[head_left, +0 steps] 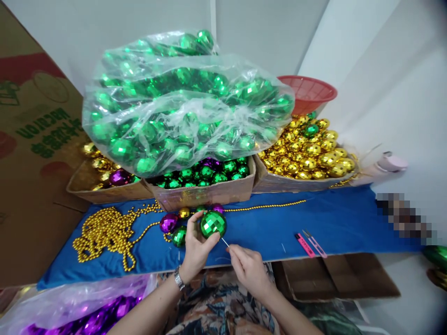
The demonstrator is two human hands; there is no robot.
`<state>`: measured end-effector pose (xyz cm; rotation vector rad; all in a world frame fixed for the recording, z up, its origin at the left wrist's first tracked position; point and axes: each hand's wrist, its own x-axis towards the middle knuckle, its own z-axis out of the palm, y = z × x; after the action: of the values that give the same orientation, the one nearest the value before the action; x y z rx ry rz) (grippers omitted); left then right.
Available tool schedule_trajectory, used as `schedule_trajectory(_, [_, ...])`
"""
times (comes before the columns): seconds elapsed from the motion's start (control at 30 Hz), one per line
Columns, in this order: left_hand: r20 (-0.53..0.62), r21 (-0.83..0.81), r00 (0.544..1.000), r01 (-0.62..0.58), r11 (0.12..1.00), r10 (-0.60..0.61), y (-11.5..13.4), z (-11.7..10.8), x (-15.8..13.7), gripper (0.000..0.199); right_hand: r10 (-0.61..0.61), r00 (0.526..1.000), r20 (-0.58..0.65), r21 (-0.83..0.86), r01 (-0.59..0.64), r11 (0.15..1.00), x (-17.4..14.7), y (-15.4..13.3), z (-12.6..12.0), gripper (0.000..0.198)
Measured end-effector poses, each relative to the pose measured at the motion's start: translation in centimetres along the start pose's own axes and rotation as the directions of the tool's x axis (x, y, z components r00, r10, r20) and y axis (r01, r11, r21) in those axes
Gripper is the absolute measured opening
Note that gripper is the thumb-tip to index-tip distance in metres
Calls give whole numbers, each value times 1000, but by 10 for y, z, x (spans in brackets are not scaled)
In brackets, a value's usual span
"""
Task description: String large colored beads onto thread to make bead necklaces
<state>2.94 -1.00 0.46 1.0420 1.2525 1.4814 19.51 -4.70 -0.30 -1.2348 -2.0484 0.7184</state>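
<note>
A large green faceted ball [213,223] is held between the thumb and fingers of my left hand [194,251], which wears a metal watch at the wrist. My right hand [249,269] pinches a thin metal needle [225,242], whose far end meets the lower right of the ball. Whether its tip is inside the ball is hidden by my left thumb. Just behind my left hand lie a purple ball [169,223], another green ball [179,237] and a small gold ball [184,213]. A gold bead string [265,206] runs out to the right behind them.
A heap of gold beads [104,232] lies on the blue cloth [265,232]. Pink snips [316,244] and a pink cutter [304,245] rest right. Behind stand cardboard boxes [206,193] of balls, a clear bag [188,116] of green balls and a red basket [309,90].
</note>
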Motion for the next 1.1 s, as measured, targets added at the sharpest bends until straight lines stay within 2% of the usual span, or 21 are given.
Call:
schedule_trajectory(0.57, [14,-33,1000,-8,999,8,-2,0,-2,63,25,1000,0,30,-25,999,-4,2,4,24])
schedule_trajectory(0.67, [30,-69,999,20,997,-18,-3,-1,-2,64,-1,1000,-10,2,1,1000,-5,5,7,25])
schedule_trajectory(0.93, [88,-268,987,157,951,-138,2,1,-3,63,-144,985,-100,-211,121,970,-6,17,16,27])
schedule_trajectory(1.1, [91,-304,975,221,927,-203,4,-1,-1,64,-154,984,-90,-161,138,977,-6,20,15,27])
